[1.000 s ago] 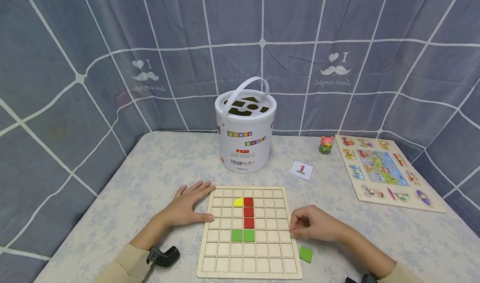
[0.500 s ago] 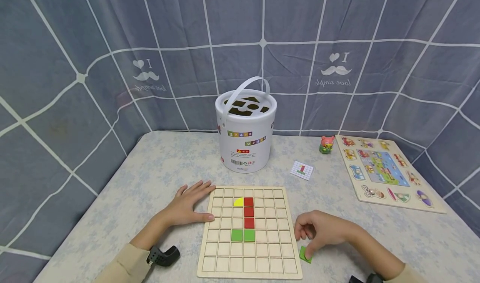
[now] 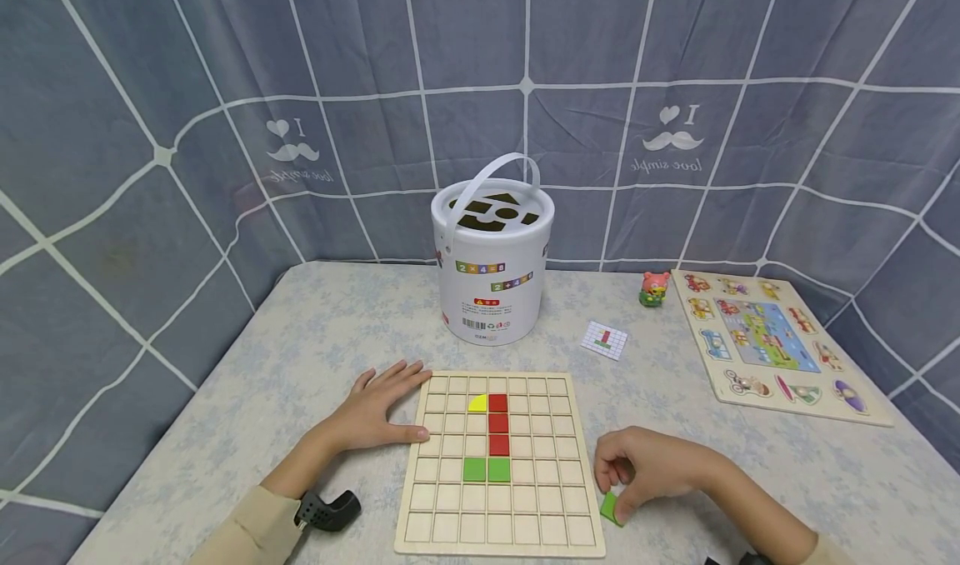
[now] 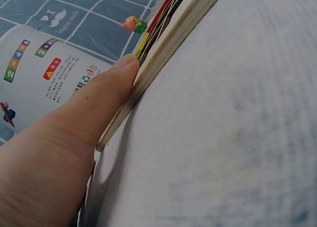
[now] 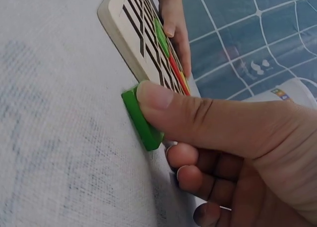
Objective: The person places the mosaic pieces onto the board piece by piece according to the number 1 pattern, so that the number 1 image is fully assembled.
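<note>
My right hand (image 3: 656, 463) pinches a green square tile (image 5: 137, 120) beside the right edge of the wooden grid board (image 3: 540, 498). Its thumb lies over the tile; in the right wrist view the tile stands tilted, and its far side is hidden. With fingers spread, my left hand (image 3: 375, 415) rests at the board's left edge, thumb (image 4: 106, 88) against the rim. On the grid, red square tiles (image 3: 498, 423) form a column above two green tiles (image 3: 474, 469). A yellow quarter-circle tile (image 3: 478, 404) lies left of the top red one.
Behind the board stands a white bucket (image 3: 491, 290) with shape holes in its lid. To its right lie a small pattern card (image 3: 604, 340), a pink-and-green figurine (image 3: 653, 288) and a wooden picture puzzle (image 3: 780, 348). A grey checked curtain (image 3: 360, 65) encloses the table.
My right hand has moved from the board's right edge down to the loose green tile and taken it between thumb and fingers. The left hand has stayed put.
</note>
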Demonstrator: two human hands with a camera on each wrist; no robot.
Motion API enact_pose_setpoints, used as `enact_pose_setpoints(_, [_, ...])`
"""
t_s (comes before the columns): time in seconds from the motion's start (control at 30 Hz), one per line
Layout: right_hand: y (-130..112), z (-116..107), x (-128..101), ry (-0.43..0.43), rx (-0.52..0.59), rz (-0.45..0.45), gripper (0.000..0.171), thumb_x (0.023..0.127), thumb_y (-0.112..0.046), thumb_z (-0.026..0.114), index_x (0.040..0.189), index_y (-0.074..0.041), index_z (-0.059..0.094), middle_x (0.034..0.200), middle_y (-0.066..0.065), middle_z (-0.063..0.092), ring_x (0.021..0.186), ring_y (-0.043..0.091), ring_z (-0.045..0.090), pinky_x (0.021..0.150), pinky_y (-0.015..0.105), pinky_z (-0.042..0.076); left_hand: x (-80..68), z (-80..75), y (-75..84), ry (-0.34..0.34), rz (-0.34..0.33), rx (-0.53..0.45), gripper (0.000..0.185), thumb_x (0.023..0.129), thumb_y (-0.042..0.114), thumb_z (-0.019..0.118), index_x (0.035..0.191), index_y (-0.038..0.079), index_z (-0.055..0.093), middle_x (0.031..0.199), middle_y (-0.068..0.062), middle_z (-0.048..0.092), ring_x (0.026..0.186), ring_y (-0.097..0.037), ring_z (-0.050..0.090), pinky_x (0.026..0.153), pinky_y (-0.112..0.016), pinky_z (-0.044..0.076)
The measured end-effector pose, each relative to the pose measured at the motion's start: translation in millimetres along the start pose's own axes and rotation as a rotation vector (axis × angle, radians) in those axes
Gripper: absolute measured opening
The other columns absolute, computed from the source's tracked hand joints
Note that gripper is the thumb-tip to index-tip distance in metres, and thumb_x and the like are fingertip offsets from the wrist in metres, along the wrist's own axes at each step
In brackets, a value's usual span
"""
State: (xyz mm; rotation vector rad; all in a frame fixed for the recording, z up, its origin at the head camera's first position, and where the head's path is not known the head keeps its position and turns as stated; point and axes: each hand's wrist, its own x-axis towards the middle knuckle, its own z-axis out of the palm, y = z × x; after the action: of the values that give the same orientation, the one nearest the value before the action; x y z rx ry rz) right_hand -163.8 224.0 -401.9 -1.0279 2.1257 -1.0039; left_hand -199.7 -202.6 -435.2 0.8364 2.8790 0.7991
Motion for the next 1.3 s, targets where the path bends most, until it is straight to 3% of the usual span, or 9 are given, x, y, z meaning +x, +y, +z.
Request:
enact_pose_setpoints(0.23, [-4,1,-5,0.024,0.023,0.084,0.029,0.068,-0.025,0.088,0.076,-0.013,0.063,0.066,-0.012,0.054,0.058,-0.001,0.046,0.054,0.018,0.043,0.0,0.1,-0.4,0.002,0.001,0.001,0.089,0.079,0.06,0.07,0.15,0.016,0.041,0.156,-0.008,0.033,0.145,-0.035,0.02,0.111,-0.064,0.003])
enact_pose_setpoints(0.6, [11,-3,-6,-0.024,0.209,-0.043,0.022,0.085,-0.017,0.076,0.085,-0.002,0.06,0.069,-0.013,0.053,0.059,-0.003,0.045,0.053,0.015,0.038,-0.1,0.4,-1.0,-0.005,0.003,0.005,0.09,0.079,0.061,0.07,0.151,0.016,0.04,0.156,-0.008,0.032,0.145,-0.035,0.02,0.11,-0.064,0.004])
enact_pose_setpoints(0.87, [14,-5,0,0.057,0.283,-0.023,0.022,0.088,-0.012,0.072,0.087,0.003,0.056,0.065,-0.01,0.05,0.056,0.0,0.044,0.052,0.017,0.039,-0.6,0.6,-1.6,0.001,0.004,0.003,0.09,0.079,0.061,0.07,0.151,0.016,0.04,0.156,-0.008,0.032,0.145,-0.035,0.02,0.11,-0.064,0.004])
enact_pose_setpoints(1.3, [10,-1,20,0.147,0.267,-0.03,0.021,0.088,-0.01,0.073,0.088,0.003,0.056,0.068,-0.008,0.048,0.059,0.001,0.041,0.052,0.016,0.038,-0.7,0.7,-1.8,0.005,0.005,0.002,0.09,0.079,0.06,0.07,0.151,0.016,0.04,0.156,-0.008,0.033,0.145,-0.034,0.02,0.11,-0.064,0.004])
